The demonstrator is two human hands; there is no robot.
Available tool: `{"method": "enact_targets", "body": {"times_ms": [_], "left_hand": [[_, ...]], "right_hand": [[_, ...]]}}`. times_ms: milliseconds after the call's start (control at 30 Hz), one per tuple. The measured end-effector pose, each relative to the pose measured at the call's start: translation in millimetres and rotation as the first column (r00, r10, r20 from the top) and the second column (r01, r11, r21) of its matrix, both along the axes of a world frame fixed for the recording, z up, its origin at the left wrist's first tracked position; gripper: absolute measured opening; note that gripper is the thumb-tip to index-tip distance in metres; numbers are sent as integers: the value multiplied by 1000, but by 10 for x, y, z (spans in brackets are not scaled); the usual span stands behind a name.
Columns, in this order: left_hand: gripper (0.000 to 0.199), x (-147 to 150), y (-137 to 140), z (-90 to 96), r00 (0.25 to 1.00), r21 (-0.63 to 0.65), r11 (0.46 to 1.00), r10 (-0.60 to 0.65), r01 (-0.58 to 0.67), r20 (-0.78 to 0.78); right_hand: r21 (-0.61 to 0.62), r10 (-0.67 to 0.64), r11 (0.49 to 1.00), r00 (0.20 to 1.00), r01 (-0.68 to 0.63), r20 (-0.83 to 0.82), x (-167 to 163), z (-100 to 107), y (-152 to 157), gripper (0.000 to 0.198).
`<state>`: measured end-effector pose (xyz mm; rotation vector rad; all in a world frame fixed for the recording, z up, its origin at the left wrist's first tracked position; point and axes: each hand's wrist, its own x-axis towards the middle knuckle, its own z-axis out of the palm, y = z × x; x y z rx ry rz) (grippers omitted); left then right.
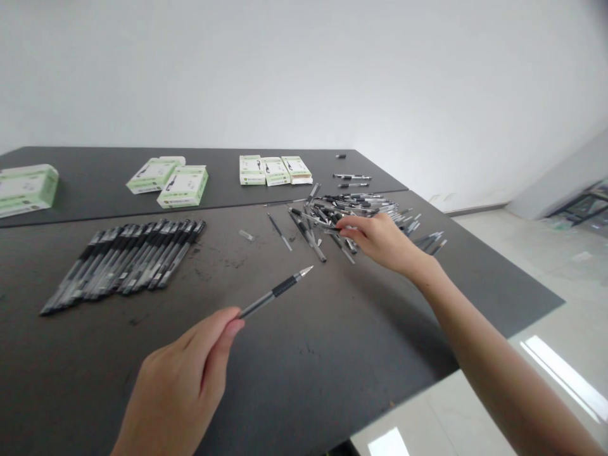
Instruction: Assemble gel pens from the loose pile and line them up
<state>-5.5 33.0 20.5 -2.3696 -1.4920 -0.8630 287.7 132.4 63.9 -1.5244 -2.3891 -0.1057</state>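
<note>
My left hand (185,373) is closed around the rear end of an uncapped gel pen (275,292), which has a clear barrel and a black grip. The pen's bare metal tip points up and to the right, above the table. Over a loose heap of pens and pen parts (361,204), my right hand (380,237) pinches a clear, slim piece that looks like a pen cap (319,221). Its outline partly blends with the heap behind it. On the left, a row of capped pens (128,259) lies side by side.
Green-and-white pen boxes stand along the back: one box (28,189) at far left, a pair (183,187), and three together (275,170). A small clear cap (247,235) lies mid-table. Several pens (352,177) lie behind the heap. The dark table (304,386) ends at right above the floor.
</note>
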Motion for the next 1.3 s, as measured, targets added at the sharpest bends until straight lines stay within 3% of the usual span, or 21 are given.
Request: {"method": "enact_targets", "body": {"times_ms": [133,267,500,733,1300], "left_hand": [[27,-24,-12,-45,999,22,1000,4,-5,32],[21,3,-23,-86,994,16,997,-76,75,77],[23,7,-14,-95,987,-28,990,-139,142,79],[16,-2,-19,-31,992,-55,991,-124,124,-1],[16,-22,-36,-39,989,-60,987,-150,151,9]], "right_hand": [[-18,96,995,981,-100,-170,38,32,-515,22],[-80,158,977,923,-198,-352,-4,-12,-754,19],[-136,156,959,865,-248,-478,-75,-107,-733,18],[-148,177,950,866,-274,-468,-61,-115,-729,16],[-157,160,953,872,-259,-462,16,-122,-741,17]]}}
